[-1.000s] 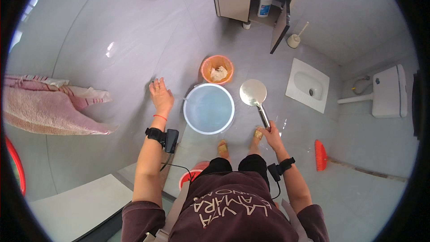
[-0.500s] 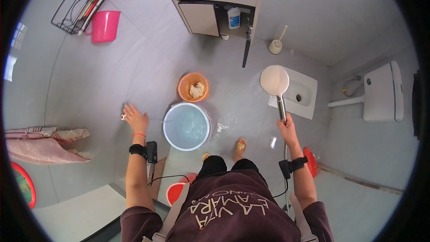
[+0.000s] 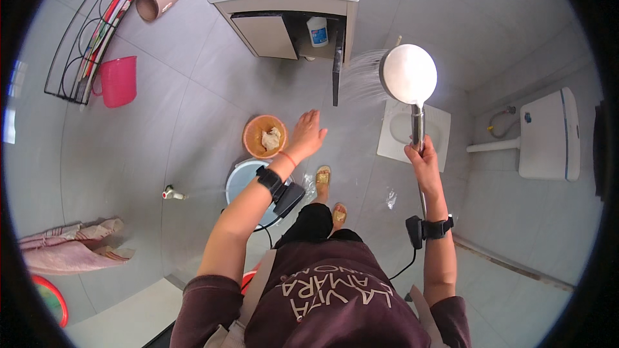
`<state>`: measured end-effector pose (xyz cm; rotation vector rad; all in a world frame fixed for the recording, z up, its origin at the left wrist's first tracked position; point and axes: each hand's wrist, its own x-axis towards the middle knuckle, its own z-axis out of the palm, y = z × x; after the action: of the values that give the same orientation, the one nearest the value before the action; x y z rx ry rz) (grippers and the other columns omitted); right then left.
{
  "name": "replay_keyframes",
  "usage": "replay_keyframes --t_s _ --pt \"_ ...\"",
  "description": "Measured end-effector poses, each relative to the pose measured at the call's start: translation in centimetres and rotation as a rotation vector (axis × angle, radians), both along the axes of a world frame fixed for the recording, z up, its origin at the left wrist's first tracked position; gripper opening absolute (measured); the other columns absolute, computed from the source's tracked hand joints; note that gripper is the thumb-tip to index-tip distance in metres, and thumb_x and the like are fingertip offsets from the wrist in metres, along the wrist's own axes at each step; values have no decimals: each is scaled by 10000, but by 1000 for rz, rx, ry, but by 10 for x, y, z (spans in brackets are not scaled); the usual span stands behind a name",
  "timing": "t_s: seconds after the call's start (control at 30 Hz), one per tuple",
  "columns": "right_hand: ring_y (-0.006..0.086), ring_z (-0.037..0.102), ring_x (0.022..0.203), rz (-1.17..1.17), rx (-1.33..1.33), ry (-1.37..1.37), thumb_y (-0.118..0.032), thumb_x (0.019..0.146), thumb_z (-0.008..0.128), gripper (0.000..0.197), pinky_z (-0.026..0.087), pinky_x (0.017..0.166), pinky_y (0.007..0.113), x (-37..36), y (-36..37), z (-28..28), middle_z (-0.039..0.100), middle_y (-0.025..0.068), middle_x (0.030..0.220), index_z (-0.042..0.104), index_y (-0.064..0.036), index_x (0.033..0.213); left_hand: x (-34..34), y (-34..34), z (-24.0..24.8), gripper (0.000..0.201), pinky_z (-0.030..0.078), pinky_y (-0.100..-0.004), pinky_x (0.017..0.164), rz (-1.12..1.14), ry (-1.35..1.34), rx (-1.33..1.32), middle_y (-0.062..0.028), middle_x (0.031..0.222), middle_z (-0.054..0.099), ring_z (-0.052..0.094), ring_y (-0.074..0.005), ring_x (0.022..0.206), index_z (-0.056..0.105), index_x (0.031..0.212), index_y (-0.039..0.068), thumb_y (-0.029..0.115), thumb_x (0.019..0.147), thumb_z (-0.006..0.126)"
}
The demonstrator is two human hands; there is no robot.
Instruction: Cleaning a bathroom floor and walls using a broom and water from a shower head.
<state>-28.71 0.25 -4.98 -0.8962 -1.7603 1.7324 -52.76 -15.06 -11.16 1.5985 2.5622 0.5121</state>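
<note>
My right hand (image 3: 425, 162) is wrapped round the chrome handle of a shower head (image 3: 409, 75). The head is tilted, and water sprays from it leftward, towards the cabinet's open door. My left hand (image 3: 307, 136) is empty, its fingers stretched out, just right of an orange basin (image 3: 249, 144) holding a cream-coloured wad, perhaps cloth (image 3: 271, 138). Beneath my left forearm stands a pale blue bucket (image 3: 238, 182), partly hidden by the arm. On the left, a wall tap (image 3: 173, 193) sends a thin stream towards the bucket.
Ahead is a washbasin cabinet (image 3: 264, 35) with its door (image 3: 337, 67) swung out and a white bottle (image 3: 318, 31) inside. A squat toilet (image 3: 438, 129) lies at right, a cistern (image 3: 550, 134) on the wall. A pink mug (image 3: 118, 82) hangs by a wire rack (image 3: 57, 77).
My left hand has left the tap and crossed rightward over the bucket. My right hand has tilted the shower head, with its spray now fanning left. My feet have shifted.
</note>
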Motion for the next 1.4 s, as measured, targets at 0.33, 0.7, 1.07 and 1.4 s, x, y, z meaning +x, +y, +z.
replay_keyframes --t_s 0.33,0.7,1.07,1.4 --pt "27 317 626 -27 -160 117 -30 747 502 147 289 586 155 -36 3 29 352 -64 682 448 -52 882 -41 103 37 506 333 -371 801 159 40 33 -198 1027 406 384 -325 928 349 1133 2 226 714 524" --pt "25 283 575 -80 -185 -26 -53 738 515 127 271 511 166 -52 6 19 308 -70 630 392 -85 741 -89 155 9 596 281 -429 786 98 148 -57 -192 1097 366 333 -320 970 363 1170 133 446 682 504" --pt "26 320 628 -54 -302 -13 -47 737 517 145 301 566 164 -56 21 8 358 -69 684 454 -57 867 -63 119 9 649 272 -413 799 50 240 -42 -219 1116 331 302 -349 1009 291 1213 131 465 695 494" --pt "28 329 635 24 -330 13 -48 737 521 166 306 578 166 -54 20 4 372 -67 700 454 -49 889 -45 116 20 347 323 -375 777 16 71 247 -204 1034 392 370 -312 955 439 1032 29 219 746 490"
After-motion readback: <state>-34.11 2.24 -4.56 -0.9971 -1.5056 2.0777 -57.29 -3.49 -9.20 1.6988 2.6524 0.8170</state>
